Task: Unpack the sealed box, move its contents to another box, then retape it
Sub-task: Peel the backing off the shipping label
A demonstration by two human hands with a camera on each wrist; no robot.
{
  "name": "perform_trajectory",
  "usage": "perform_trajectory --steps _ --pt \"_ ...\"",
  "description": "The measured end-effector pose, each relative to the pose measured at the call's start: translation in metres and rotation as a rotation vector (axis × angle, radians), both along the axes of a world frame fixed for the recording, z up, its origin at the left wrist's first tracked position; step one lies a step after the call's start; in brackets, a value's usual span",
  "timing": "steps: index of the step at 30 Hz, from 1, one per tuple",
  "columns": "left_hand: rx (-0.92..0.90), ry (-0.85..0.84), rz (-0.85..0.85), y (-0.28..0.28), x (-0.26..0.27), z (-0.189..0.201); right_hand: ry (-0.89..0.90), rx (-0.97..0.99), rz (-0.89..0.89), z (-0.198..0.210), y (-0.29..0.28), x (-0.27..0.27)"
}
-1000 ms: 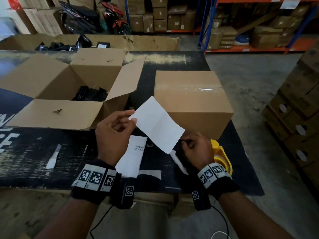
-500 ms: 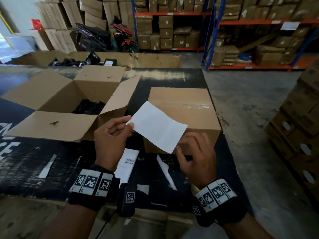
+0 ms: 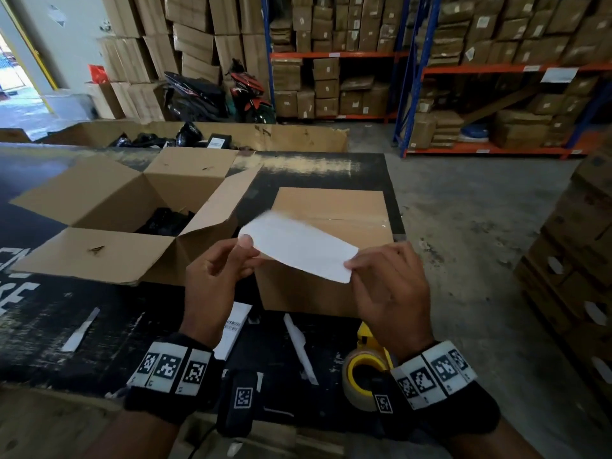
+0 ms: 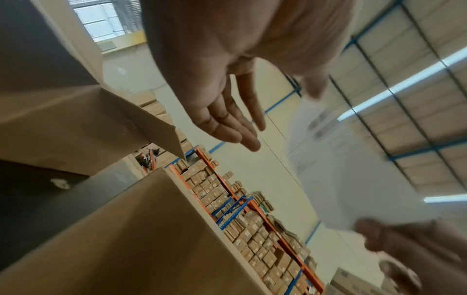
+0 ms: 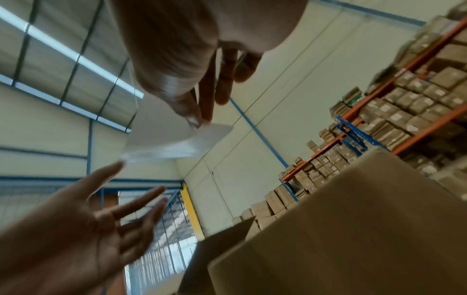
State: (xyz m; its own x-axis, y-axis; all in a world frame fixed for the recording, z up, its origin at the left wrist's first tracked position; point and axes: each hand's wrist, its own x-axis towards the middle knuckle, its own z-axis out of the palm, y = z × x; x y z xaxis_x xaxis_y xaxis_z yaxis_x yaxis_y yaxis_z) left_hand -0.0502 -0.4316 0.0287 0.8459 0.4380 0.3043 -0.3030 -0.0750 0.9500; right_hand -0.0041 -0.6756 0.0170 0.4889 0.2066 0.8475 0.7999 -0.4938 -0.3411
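A white paper sheet (image 3: 298, 250) hangs in the air between my hands, in front of the sealed brown box (image 3: 331, 207) with clear tape along its top. My right hand (image 3: 349, 265) pinches the sheet's right corner between thumb and forefinger, which the right wrist view shows plainly (image 5: 198, 121). My left hand (image 3: 246, 250) has straight, spread fingers, and only its thumb touches the sheet's left corner. An open box (image 3: 109, 197) at the left holds black items (image 3: 165, 221).
A yellow tape dispenser (image 3: 364, 369) lies on the black table (image 3: 49, 326) by my right wrist. A barcode label (image 3: 233, 326) and white backing strips (image 3: 299, 346) lie near the front edge. Stacked cartons (image 3: 569, 260) stand on the right, with shelving behind.
My right hand rose from beside the tape dispenser and took hold of the sheet's right corner. The left hand's fingers loosened. The sheet now lies flatter, and the head view has tilted up.
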Motion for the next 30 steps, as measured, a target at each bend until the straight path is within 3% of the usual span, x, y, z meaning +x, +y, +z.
perform_trajectory --steps 3,7,10,13,18,22,30 --pt "0.0 -0.058 -0.141 -0.007 0.0 0.004 0.102 0.113 0.15 0.018 -0.01 0.005" --pt "-0.104 -0.093 -0.188 -0.004 0.012 0.016 0.193 0.16 0.146 0.04 -0.028 0.017" --pt "0.078 -0.096 -0.186 0.002 0.024 0.02 0.302 0.159 0.205 0.052 -0.042 0.028" --pt "0.287 -0.048 -0.299 0.004 0.043 0.027 0.429 0.176 0.304 0.063 -0.048 0.041" --pt "0.242 0.075 -0.499 0.0 0.08 0.049 0.673 0.244 0.38 0.075 -0.047 0.056" --pt "0.111 0.062 -0.452 0.007 0.1 0.053 0.81 0.347 0.388 0.074 -0.04 0.071" --pt "0.153 0.118 -0.309 0.028 0.125 0.04 0.991 0.568 0.152 0.059 -0.013 0.101"
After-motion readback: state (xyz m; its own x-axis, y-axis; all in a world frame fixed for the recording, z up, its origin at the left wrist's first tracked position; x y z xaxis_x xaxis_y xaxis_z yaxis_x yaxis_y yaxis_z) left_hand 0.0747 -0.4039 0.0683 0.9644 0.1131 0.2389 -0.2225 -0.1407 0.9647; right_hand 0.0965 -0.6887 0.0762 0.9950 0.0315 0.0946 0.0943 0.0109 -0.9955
